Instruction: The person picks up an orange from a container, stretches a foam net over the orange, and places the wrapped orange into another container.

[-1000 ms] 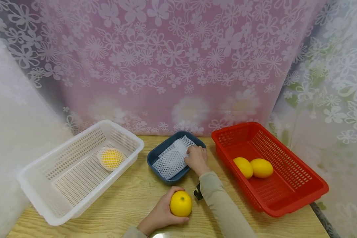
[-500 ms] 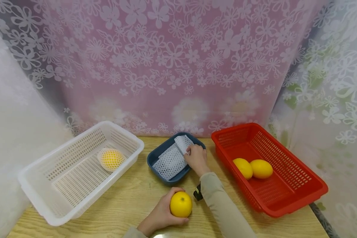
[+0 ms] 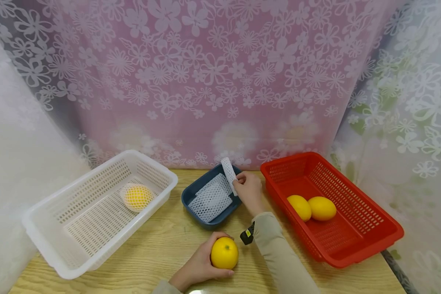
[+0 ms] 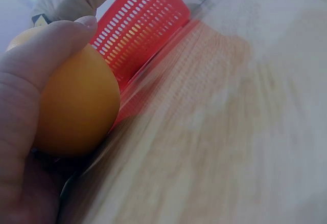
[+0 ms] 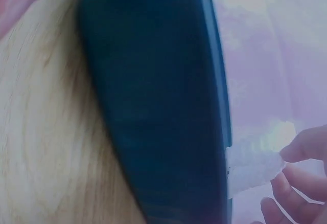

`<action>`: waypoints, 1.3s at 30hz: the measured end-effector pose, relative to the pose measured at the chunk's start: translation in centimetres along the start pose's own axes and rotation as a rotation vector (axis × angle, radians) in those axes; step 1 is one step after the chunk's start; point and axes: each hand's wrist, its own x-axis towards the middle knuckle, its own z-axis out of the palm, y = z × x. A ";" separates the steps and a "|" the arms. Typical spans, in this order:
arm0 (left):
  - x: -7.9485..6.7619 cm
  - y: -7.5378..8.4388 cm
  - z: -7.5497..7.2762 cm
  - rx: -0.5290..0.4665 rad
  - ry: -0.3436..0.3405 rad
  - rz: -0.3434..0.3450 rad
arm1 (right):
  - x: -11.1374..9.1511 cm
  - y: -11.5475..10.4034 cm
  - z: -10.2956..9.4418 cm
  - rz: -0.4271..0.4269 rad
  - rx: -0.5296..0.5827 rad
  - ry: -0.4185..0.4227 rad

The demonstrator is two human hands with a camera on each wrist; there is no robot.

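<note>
The right hand (image 3: pixel 250 192) pinches a white foam-mesh sleeve (image 3: pixel 228 171) between thumb and fingers. The sleeve is at the tub's 1 o'clock side; its long axis runs roughly 11 to 5 o'clock, with the upper end overlapping the far rim in the head view. The left hand (image 3: pixel 206 259) grasps a smooth yellow fruit (image 3: pixel 224 254), thumb at its 5 o'clock side, stem end facing up. This fruit lies at 6 o'clock from the sleeve and near 7 o'clock from the right hand, the two well apart.

The blue tub (image 3: pixel 207 225) is smooth-walled, rectangular and round-cornered; more mesh sleeves (image 3: pixel 209 200) lie flat inside. At 3 o'clock from it, a red perforated basket (image 3: pixel 365 214) contains two bare oval fruits (image 3: pixel 322 208). At 9 o'clock, a white perforated basket (image 3: pixel 95 224) contains one mesh-covered fruit (image 3: pixel 137 197). The table (image 3: pixel 158 245) shows pale wood grain.
</note>
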 end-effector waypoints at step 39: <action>-0.2 0.2 0.0 0.042 0.022 -0.010 | -8.0 1.0 -5.3 -0.264 1.387 -0.683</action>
